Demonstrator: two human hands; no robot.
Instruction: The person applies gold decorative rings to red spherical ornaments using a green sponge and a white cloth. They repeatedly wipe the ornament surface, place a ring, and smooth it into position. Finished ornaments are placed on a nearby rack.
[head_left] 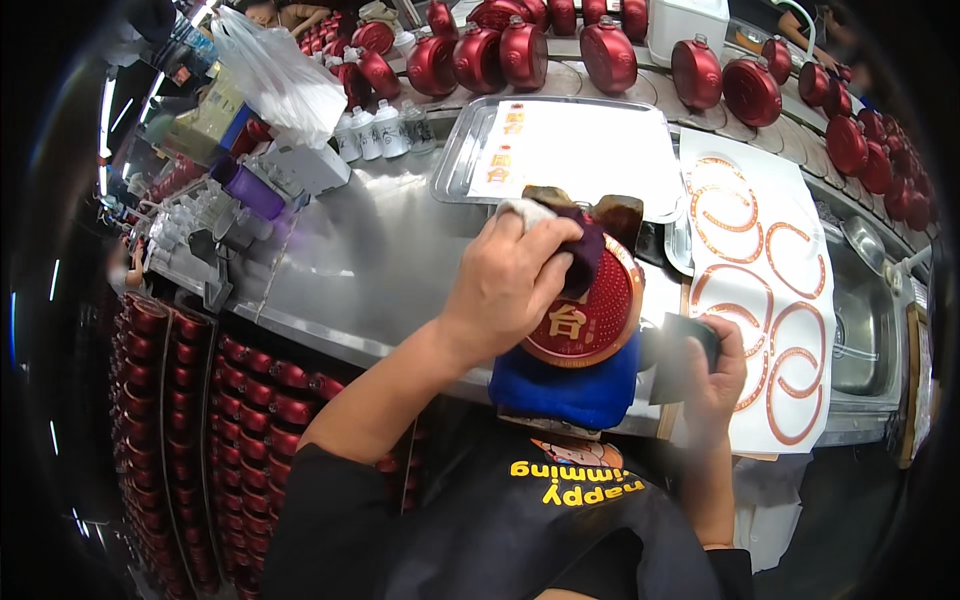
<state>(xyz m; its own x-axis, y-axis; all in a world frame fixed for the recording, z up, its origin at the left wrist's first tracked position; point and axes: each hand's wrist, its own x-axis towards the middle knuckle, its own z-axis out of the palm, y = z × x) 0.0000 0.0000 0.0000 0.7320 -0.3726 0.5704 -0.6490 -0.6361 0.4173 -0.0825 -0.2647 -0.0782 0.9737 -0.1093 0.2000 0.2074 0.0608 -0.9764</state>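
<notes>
A round, flat red bottle (612, 300) with a gold rim and gold lettering lies face up in front of me, on a folded blue cloth (565, 380). My left hand (505, 280) is closed on a dark purple cloth (585, 255) at the bottle's upper left face; whether the cloth presses on it I cannot tell. Something white (527, 212) shows at its fingertips. Brown padded blocks (618, 215) stand at the bottle's far end. To the right, apart from the bottle, my right hand (722, 385) grips a flat dark grey piece (678, 355), blurred by motion.
Behind the bottle, a clear tray (460, 150) carries a white label sheet (580, 145). A sheet of ring-shaped decals (755, 300) lies at right, beside a sink (865, 325). Red bottles (610, 55) line a belt (650, 95) at the back; more fill racks (260, 430) at lower left.
</notes>
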